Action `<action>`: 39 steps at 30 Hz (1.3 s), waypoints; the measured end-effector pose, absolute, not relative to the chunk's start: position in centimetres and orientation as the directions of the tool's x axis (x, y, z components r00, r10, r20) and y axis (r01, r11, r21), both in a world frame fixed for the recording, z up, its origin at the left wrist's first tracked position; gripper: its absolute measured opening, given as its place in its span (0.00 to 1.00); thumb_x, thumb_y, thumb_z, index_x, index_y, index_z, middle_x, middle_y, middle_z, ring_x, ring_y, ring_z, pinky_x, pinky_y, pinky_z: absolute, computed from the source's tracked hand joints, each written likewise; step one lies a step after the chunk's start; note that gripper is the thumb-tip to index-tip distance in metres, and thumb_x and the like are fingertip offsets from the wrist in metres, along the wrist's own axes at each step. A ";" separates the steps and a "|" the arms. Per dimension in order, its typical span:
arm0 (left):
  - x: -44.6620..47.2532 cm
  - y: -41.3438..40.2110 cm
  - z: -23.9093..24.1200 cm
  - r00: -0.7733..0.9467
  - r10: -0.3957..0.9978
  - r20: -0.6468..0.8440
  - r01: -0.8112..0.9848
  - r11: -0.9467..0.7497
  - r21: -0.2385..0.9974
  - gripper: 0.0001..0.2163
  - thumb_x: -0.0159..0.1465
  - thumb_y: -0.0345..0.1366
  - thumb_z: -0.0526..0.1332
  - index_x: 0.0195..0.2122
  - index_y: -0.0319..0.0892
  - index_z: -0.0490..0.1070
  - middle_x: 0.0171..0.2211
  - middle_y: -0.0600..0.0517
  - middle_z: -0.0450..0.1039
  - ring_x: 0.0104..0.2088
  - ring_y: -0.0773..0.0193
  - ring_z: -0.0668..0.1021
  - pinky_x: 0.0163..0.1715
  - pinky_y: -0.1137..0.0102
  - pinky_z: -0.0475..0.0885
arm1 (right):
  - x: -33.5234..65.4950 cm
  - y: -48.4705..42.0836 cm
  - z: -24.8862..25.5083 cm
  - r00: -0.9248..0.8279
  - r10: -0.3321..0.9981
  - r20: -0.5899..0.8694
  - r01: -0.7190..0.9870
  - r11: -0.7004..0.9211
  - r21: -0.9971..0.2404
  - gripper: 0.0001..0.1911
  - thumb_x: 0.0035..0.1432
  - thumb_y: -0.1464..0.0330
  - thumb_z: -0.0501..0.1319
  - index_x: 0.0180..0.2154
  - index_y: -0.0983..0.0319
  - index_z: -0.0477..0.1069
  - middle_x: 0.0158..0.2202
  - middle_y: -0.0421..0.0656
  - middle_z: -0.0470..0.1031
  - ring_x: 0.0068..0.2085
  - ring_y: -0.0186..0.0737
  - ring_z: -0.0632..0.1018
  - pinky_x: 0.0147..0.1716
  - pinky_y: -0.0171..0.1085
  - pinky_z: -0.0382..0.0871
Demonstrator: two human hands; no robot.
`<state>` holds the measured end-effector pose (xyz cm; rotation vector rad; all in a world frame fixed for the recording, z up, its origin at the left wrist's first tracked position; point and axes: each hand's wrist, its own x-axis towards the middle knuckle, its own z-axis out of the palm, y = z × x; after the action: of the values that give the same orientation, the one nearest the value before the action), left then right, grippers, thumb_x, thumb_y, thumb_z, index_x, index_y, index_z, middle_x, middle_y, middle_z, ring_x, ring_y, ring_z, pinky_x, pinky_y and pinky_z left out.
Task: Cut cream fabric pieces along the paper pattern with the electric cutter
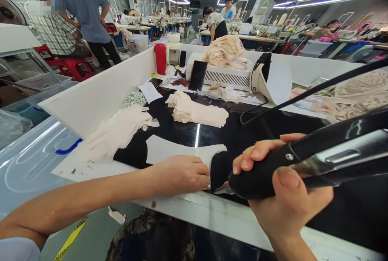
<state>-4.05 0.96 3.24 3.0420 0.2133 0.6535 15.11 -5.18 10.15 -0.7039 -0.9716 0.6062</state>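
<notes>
Black tool (333, 151) sits lower right of the frame, w/ our right hand (291, 200) wrapped tight round its handle. Our left hand (182, 174), bottom centre, rests curled on a pale fabric piece (169, 149) on the dark tabletop (242, 135); can't tell if it pinches. Cream fabric stack (197, 111) lies mid-frame, red bottle (160, 58) and phone (198, 75) farther back.

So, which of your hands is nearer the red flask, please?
Left. The left hand rests on fabric this side of the red flask; the right hand holds the black tool farther right.
</notes>
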 end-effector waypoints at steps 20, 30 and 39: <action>-4.0 0.7 3.0 0.889 0.135 0.438 0.141 -0.990 0.019 0.11 0.82 0.32 0.63 0.40 0.40 0.80 0.41 0.49 0.83 0.40 0.61 0.82 0.50 0.66 0.80 | 14.4 -4.7 9.9 0.499 0.692 0.522 -0.110 0.648 -0.754 0.25 0.58 0.57 0.83 0.48 0.55 0.73 0.30 0.33 0.76 0.22 0.40 0.77 0.19 0.38 0.73; -3.3 0.6 1.7 0.875 0.119 0.469 0.193 -0.975 -0.113 0.14 0.79 0.28 0.64 0.33 0.43 0.75 0.36 0.51 0.80 0.35 0.64 0.79 0.42 0.70 0.79 | 15.4 -4.9 9.3 0.462 0.727 0.508 -0.155 0.630 -0.761 0.25 0.57 0.59 0.83 0.49 0.56 0.75 0.30 0.36 0.78 0.23 0.40 0.77 0.21 0.37 0.76; -2.8 0.5 0.8 0.808 0.295 0.510 0.266 -0.955 0.130 0.10 0.79 0.34 0.65 0.39 0.43 0.80 0.41 0.54 0.86 0.38 0.64 0.84 0.44 0.69 0.78 | 15.8 -5.1 9.7 0.447 0.740 0.503 -0.155 0.618 -0.771 0.23 0.58 0.60 0.83 0.48 0.57 0.76 0.29 0.37 0.79 0.23 0.41 0.78 0.20 0.38 0.77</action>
<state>-2.78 0.49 0.84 2.9372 0.4561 0.8415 15.80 -5.06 9.73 -0.7146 -0.9529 0.6162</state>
